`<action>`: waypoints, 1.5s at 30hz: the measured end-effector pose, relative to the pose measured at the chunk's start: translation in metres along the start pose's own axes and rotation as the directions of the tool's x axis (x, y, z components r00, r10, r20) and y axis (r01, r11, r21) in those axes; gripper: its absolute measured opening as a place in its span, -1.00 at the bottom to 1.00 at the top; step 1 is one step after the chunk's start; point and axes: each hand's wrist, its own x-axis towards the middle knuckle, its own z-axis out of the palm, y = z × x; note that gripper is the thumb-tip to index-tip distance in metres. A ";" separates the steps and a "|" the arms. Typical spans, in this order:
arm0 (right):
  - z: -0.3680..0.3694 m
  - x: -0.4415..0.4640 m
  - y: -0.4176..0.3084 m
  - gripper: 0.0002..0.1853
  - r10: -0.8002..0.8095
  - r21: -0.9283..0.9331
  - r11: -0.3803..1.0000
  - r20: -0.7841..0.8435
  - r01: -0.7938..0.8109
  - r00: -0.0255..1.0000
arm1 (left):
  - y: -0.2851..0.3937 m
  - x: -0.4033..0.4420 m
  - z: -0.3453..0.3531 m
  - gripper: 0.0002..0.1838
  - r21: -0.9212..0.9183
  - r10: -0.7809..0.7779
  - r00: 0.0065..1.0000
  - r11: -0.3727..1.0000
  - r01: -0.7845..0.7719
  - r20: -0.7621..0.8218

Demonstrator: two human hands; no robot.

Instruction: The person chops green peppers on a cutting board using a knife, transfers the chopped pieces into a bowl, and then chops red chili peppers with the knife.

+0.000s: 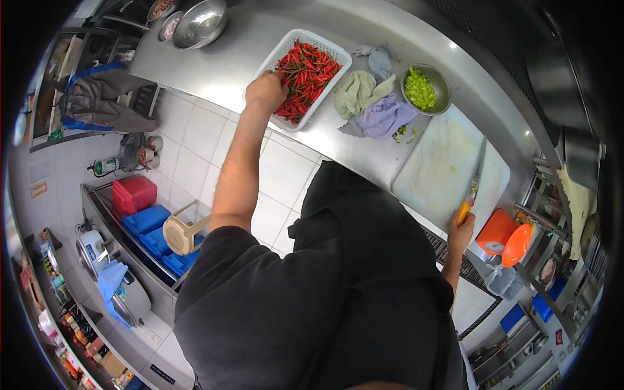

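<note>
My left hand (268,90) reaches over the near-left rim of a white plastic basket (342,57) heaped with red chilies (311,75). Its fingers curl down at the edge of the pile, and what they grip is hidden. In my right hand (461,232) is a kitchen knife (480,166), held by its orange-yellow handle. The blade lies over the right part of a white cutting board (432,159) and points away from me. A few small green bits are on the board and by the blade.
Crumpled cloths (387,116) lie between basket and board, beside a metal bowl (444,81) of chopped green pieces (420,90). Another metal bowl (200,25) stands at the counter's far left. An orange scale (495,233) is right of the board.
</note>
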 end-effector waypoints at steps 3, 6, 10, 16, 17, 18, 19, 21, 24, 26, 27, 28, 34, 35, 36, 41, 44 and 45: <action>0.000 0.000 0.002 -0.52 -0.007 0.012 1.000 -0.005 0.007 1.000 | 0.011 -0.002 -0.001 -0.69 0.073 -0.077 0.997 0.995 0.075 0.030; -0.002 -0.001 -0.002 -0.52 0.010 0.014 1.000 0.014 -0.011 1.000 | 0.011 -0.010 0.001 -0.66 0.071 -0.051 0.998 0.996 0.054 -0.046; 0.000 -0.003 0.001 -0.52 -0.007 0.025 1.000 -0.015 0.007 1.000 | 0.001 -0.018 0.004 -0.70 -0.048 -0.046 0.990 0.998 0.040 -0.136; 0.001 -0.004 0.000 -0.54 -0.061 0.026 0.998 -0.076 0.063 0.995 | -0.003 -0.018 0.014 -0.74 -0.152 -0.024 0.974 0.988 -0.011 -0.226; -0.001 -0.003 -0.002 -0.53 -0.034 0.035 0.999 -0.043 0.035 0.999 | -0.008 -0.014 0.019 -0.74 -0.175 -0.014 0.967 0.984 -0.032 -0.255; -0.003 -0.003 -0.003 -0.53 -0.006 0.042 0.999 -0.008 0.006 1.000 | -0.014 -0.012 0.024 -0.74 -0.198 -0.003 0.959 0.979 -0.055 -0.283; -0.004 -0.002 -0.004 -0.53 0.024 0.047 0.999 0.025 -0.025 0.999 | -0.022 -0.010 0.027 -0.75 -0.210 0.006 0.954 0.975 -0.072 -0.299; -0.003 -0.003 -0.005 -0.53 0.008 0.054 0.999 0.001 -0.008 1.000 | -0.031 -0.008 0.016 -0.75 -0.322 -0.032 0.961 0.945 -0.060 -0.274; 0.005 0.000 0.006 -0.52 0.057 0.050 0.997 0.028 -0.058 0.998 | -0.041 -0.013 -0.010 -0.70 -0.230 0.090 0.896 0.951 -0.206 -0.434; -0.002 -0.004 -0.003 -0.52 0.053 0.085 0.995 -0.037 -0.050 0.998 | -0.018 -0.023 -0.038 -0.71 -0.242 0.080 0.923 0.953 -0.181 -0.377; -0.006 -0.005 -0.008 -0.52 0.075 0.090 0.993 -0.030 -0.072 0.997 | 0.007 -0.033 -0.054 -0.73 -0.224 0.122 0.921 0.951 -0.215 -0.370; -0.010 -0.004 -0.011 -0.52 0.085 0.102 0.991 -0.020 -0.082 0.996 | 0.012 -0.031 -0.055 -0.74 -0.100 0.223 0.898 0.955 -0.280 -0.379; -0.015 -0.006 -0.012 -0.52 0.125 0.090 0.989 -0.032 -0.121 0.992 | 0.215 -0.085 -0.023 -0.69 -0.515 0.706 0.682 0.520 -0.681 -0.190; -0.014 -0.006 -0.011 -0.51 0.125 0.099 0.988 -0.036 -0.121 0.992 | 0.246 -0.090 0.011 -0.69 -0.622 0.762 0.634 0.433 -0.653 -0.135; -0.012 -0.006 -0.011 -0.51 0.128 0.109 0.986 -0.041 -0.123 0.991 | 0.279 -0.100 0.056 -0.71 -0.926 0.745 0.667 0.243 -0.289 -0.012; -0.012 -0.013 -0.009 -0.55 0.107 0.100 0.990 -0.032 -0.104 0.994 | 0.377 -0.124 0.144 -0.73 -0.877 0.655 0.640 0.477 0.063 0.402; -0.016 -0.023 -0.020 -0.62 0.158 0.128 0.979 -0.009 -0.156 0.987 | 0.377 -0.119 0.138 -0.73 -0.758 0.612 0.744 0.611 -0.230 0.268; -0.014 -0.027 -0.023 -0.63 0.179 0.147 0.973 0.006 -0.178 0.984 | 0.374 -0.117 0.133 -0.70 -0.771 0.587 0.759 0.609 -0.185 0.281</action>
